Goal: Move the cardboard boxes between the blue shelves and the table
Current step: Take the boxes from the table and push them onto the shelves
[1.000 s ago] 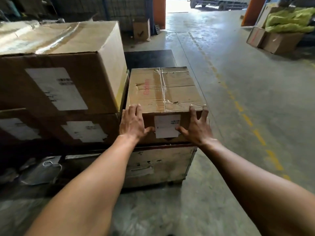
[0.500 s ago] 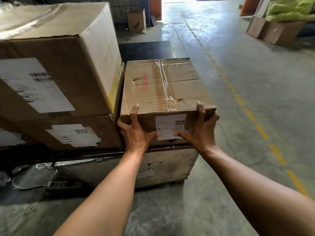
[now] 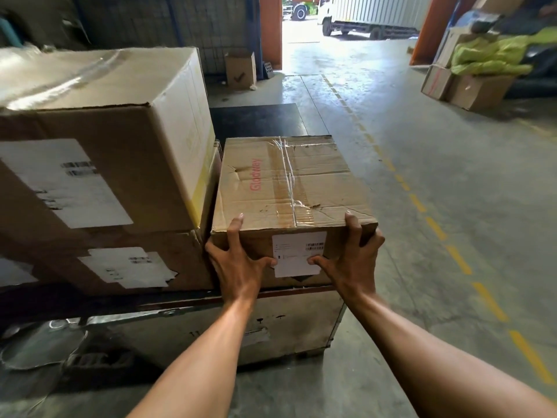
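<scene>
carton stack: two large brown cartons, one on the other, touching the left side of my box. The faces are flat, the white labels are peeling at the corners, and glossy tape runs over the top one. If I pull my box out crooked, I think it will scrape this stack and nudge the upper carton.
left hand: grasping the near left corner of my box, with one finger hooked over the top edge and the thumb pressed on the front face. Mostly fingertips bear on the board, so a heavy load could slip.
small carton: the thing I am moving. It sits on the right end of the crate with its labelled face toward me. It is a rectangular corrugated box with red lettering, and the lid is creased and dented. Board this tired may buckle under a corner grip.
clear tape: a wrinkled, shiny strip along the lid seam. I would not trust it to hold the flaps if the box tips.
shipping label: slick white paper between my thumbs, where a thumb could slide.
right hand: grasping the near right corner, with one finger over the top edge, the others round the side and the thumb on the front.
crate: grey, scuffed and hard-edged, with a dark rim that could snag the carton's bottom edge.
concrete floor: smooth, with a faint sheen and a yellow dashed line. There is nothing beside the crate's right edge to stop a fall.
</scene>
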Tool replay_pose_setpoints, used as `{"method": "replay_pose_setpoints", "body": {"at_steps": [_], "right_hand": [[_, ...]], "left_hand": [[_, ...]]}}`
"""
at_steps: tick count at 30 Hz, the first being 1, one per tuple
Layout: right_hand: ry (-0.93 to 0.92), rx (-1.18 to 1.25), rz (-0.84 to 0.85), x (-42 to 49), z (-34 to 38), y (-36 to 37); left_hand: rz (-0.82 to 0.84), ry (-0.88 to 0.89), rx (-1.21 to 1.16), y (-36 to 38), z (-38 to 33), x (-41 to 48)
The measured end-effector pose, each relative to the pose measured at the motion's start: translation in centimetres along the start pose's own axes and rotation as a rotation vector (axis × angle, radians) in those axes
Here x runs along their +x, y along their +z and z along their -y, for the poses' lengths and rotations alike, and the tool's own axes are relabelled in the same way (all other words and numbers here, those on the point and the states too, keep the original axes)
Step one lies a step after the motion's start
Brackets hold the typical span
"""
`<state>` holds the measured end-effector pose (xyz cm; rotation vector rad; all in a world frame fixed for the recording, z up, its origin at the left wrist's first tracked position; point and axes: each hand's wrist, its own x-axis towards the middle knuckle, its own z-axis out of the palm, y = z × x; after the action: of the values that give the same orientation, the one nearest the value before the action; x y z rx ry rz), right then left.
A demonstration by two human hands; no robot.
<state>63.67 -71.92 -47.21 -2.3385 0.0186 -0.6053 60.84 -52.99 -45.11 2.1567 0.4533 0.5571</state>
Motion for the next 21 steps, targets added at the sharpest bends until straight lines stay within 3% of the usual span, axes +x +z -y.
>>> {"method": "replay_pose_setpoints", "body": {"at_steps": [6,10,19,21], "right_hand": [[-0.015,0.033,-0.061,1.5,2.3,-4.5],[-0.072,0.033,-0.172,5.4,6.0,-9.6],[-0.203,0.075,-0.433,12.8,16.7,-20.3],[-0.149,0.181,-0.47,13.9,18.9,-21.4]], "left_hand": [[0.048,0.035,0.028,-2.4,-5.1,0.7],[0.017,0.162,-0.059,-4.5,-11.0,3.2],[-0.133,0.412,-0.136,-13.2,-24.9,8.2],[-0.174,0.461,-0.14,-15.8,-26.6,8.5]]}}
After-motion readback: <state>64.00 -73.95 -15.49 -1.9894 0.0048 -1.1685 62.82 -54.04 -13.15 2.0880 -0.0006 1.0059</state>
